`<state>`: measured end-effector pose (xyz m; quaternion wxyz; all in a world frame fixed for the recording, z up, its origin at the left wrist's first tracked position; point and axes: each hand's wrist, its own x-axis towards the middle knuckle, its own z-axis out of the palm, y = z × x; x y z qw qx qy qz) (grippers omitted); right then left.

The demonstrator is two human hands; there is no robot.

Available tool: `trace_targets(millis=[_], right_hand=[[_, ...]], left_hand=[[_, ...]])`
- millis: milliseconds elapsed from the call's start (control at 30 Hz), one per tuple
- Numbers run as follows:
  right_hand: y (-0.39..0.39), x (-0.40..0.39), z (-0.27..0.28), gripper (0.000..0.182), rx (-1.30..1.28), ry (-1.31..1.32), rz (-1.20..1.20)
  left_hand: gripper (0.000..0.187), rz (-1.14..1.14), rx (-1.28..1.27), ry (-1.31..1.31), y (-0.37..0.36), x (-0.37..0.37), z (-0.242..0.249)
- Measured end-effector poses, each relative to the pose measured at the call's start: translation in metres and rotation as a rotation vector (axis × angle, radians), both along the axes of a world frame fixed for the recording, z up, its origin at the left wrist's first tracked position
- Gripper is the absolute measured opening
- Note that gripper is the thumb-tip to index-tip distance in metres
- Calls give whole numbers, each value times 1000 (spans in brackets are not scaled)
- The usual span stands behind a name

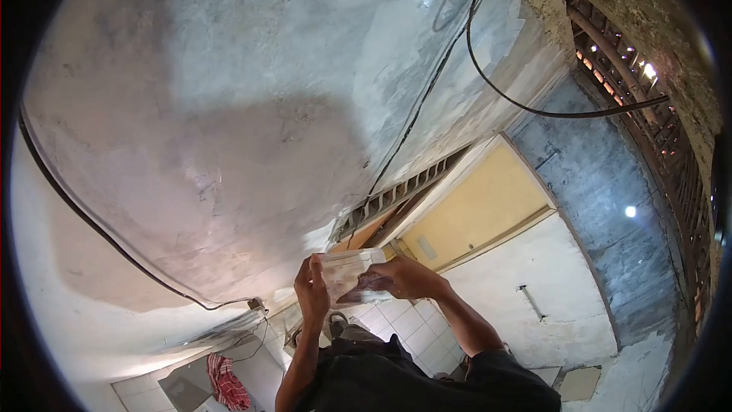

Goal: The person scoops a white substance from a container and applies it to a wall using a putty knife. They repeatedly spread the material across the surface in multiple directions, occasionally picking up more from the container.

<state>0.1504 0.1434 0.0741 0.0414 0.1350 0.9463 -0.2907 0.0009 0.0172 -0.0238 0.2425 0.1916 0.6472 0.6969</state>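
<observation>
In front of my chest I see a clear, box-shaped plastic container (335,265), held up over the tiled floor. My left hand (311,291) grips its left side, with the thumb along the edge. From the right, my right hand (412,278) is closed on a dark brownish cloth (364,285), which lies against the container's right part. The fingers of that hand are partly hidden by the cloth.
A red and white cloth (227,383) hangs over a grey surface at the lower left. Black cables (84,217) run along the stained wall (252,137). A yellow door (480,206) stands beyond the container, and pale tiles (408,320) cover the floor.
</observation>
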Motion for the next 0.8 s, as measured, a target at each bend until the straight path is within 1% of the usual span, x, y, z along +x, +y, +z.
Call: trace_targets(millis=[67, 100, 133, 200, 233, 267, 300, 333, 400, 433, 467, 533, 600, 667, 733, 800], right_hand=[[8, 5, 7, 22, -202, 178, -65], [15, 10, 7, 24, -225, 172, -168], [22, 15, 7, 24, -223, 172, -168], [38, 28, 2, 18, -713, 490, -472], [57, 40, -8, 20, -664, 576, -486], [79, 52, -19, 21, -615, 662, -499], [98, 62, -25, 22, -691, 793, -578], [110, 61, -24, 23, -766, 925, -653], [133, 50, -22, 21, -729, 1211, -975], [172, 55, -49, 20, -525, 1323, -1065], [193, 47, -59, 20, -527, 1325, -1060], [229, 29, -68, 18, -239, 1434, -1058], [279, 2, -113, 20, 147, 1423, -802], [242, -46, -113, 24, 293, 1006, -1139], [195, -83, -115, 27, 293, 1095, -1100], [138, -91, -104, 19, 127, 1236, -941]], left_hand=[[45, -18, 29, -30, 1, -2, 1], [45, -30, 56, -60, 2, -4, 1], [45, -31, 58, -60, 3, -6, 0], [44, -69, 164, -14, 3, -9, -2], [44, -70, 165, -14, 3, -10, -1], [45, -110, 100, -89, 0, -10, 2], [45, -148, 35, -164, -2, -12, 4], [45, -145, 38, -162, -1, -14, -4], [44, -158, 41, -128, 1, -16, -25], [44, -153, 43, -125, 1, -16, -23], [43, -130, 77, -135, 1, -14, -18], [43, -109, 117, -140, 4, -13, -16], [43, -102, 161, -137, 4, -12, -19], [43, -94, 144, -118, 2, -12, -13], [43, -70, 127, -106, -1, -14, -16], [42, -51, 143, -126, -1, -15, -28]])
